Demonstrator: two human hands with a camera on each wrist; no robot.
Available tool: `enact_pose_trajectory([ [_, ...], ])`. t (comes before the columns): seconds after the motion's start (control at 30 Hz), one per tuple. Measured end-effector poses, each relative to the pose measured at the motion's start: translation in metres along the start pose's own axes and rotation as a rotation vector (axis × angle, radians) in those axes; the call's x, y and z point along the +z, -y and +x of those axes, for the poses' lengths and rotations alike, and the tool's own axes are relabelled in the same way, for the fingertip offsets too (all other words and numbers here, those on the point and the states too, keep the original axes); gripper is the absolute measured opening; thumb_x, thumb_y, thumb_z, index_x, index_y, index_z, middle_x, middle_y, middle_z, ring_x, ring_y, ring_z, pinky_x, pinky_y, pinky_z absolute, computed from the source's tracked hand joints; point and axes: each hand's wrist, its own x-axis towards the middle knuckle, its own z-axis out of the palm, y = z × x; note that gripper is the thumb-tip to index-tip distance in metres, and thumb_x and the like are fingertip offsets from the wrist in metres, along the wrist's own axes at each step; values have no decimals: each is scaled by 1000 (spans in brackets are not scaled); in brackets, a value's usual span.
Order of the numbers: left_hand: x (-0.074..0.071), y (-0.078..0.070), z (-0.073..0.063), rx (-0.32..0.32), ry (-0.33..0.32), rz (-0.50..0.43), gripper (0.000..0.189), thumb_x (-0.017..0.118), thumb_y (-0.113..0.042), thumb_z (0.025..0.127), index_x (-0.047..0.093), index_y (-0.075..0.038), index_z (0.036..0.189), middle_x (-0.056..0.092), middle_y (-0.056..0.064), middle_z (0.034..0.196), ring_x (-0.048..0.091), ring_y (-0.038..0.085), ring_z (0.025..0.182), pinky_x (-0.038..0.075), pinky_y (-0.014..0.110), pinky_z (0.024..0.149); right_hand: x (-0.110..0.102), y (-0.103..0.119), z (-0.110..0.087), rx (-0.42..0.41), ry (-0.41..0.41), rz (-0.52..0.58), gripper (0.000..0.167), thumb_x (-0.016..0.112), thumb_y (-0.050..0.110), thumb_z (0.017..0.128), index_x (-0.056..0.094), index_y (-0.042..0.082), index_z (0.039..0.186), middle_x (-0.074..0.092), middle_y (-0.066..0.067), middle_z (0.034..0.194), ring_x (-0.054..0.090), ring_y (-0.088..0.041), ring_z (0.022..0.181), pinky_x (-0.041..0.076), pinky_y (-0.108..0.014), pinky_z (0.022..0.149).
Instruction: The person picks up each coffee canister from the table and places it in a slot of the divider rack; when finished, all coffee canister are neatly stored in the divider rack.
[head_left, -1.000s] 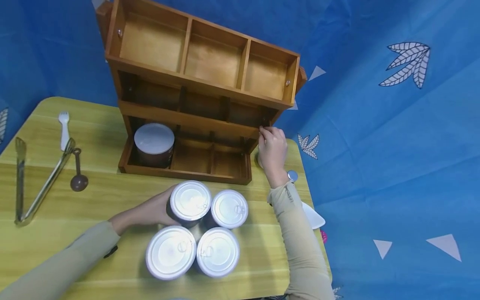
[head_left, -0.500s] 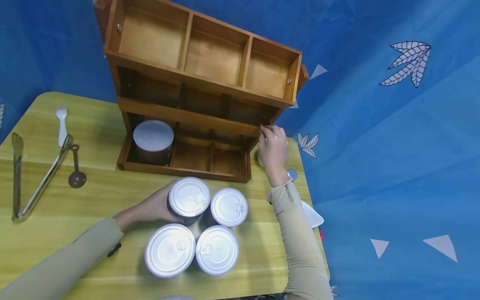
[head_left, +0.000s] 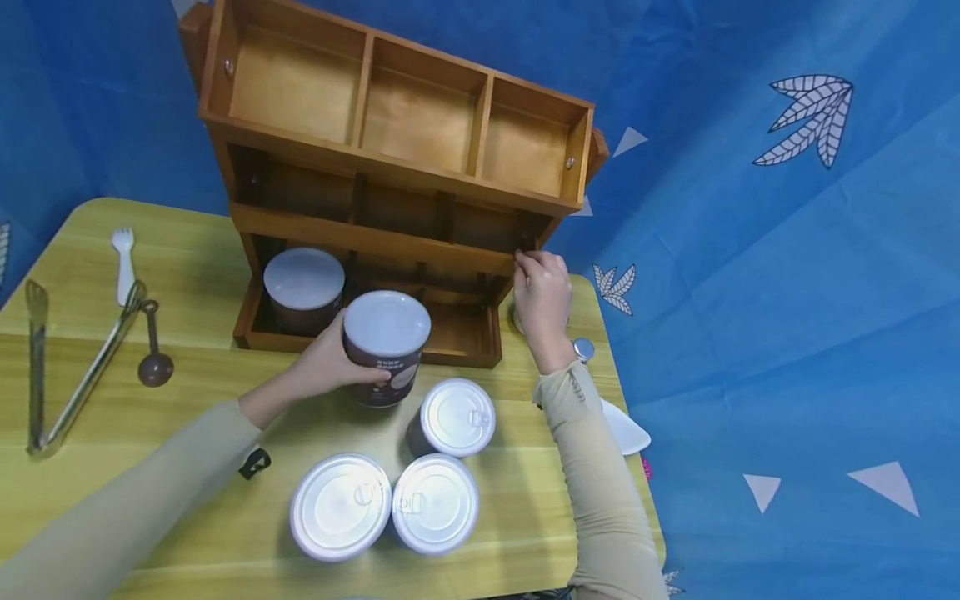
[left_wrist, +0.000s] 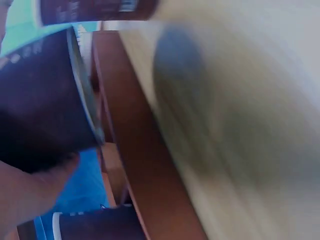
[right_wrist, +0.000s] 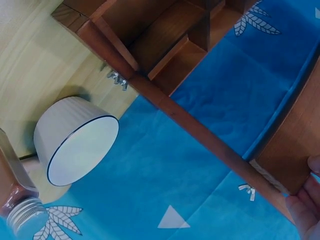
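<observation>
My left hand [head_left: 326, 364] grips a dark brown can [head_left: 386, 325] with a pale lid, raised off the table at the front of a wooden tiered rack [head_left: 367, 353]. In the left wrist view the same can [left_wrist: 40, 100] is tilted, its far end near the rack's front board [left_wrist: 135, 135]. A second lidded can [head_left: 303, 279] occupies the left part of the rack's bottom tier. My right hand [head_left: 543, 300] pinches the right end of the middle tier; in the right wrist view its fingers [right_wrist: 305, 207] hold a wooden panel's corner [right_wrist: 295, 150].
Three lidded cans, including a near-left one [head_left: 341, 507], stand on the table. Tongs [head_left: 90, 379], a white fork [head_left: 124, 265] and a brown scoop [head_left: 154, 358] lie left. A white bowl [right_wrist: 75, 140] and a metal-capped jar [right_wrist: 17, 200] are beside the rack's right side.
My left hand has lifted the can from the group of cans and carried it away from me to the rack's bottom tier. The right hand stays at the rack's right end.
</observation>
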Motion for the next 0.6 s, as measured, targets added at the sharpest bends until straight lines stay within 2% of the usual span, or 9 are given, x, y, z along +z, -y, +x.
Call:
enact_pose_trajectory([
  [0.1,0,-5,18,-74,-46,27,102,87,-18,72,23,-5,151,43,23,146,45,41,134,39,60,111,1,0,1,-2,1,2,19,63,9,94,76,1,105,74,-15,99,65,-31,94,56,-40,83],
  [0.3,5,-5,48,-129,-162,91,107,88,-26,70,22,-3,150,42,23,147,46,40,133,39,57,113,0,-1,1,-3,3,2,18,64,10,94,76,2,105,74,-14,99,65,-31,94,56,-39,83],
  [0.5,12,3,65,-159,-275,176,112,89,-32,68,20,0,151,38,27,148,43,43,134,38,56,113,-2,-1,1,-5,25,-7,19,64,11,94,76,2,106,74,-14,99,65,-30,94,56,-39,84],
  [0.6,15,8,71,-166,-324,179,113,89,-29,67,19,2,151,38,28,147,43,44,134,38,56,113,-2,-2,1,-8,26,-10,19,64,11,94,76,2,107,74,-14,99,65,-30,94,56,-39,83],
])
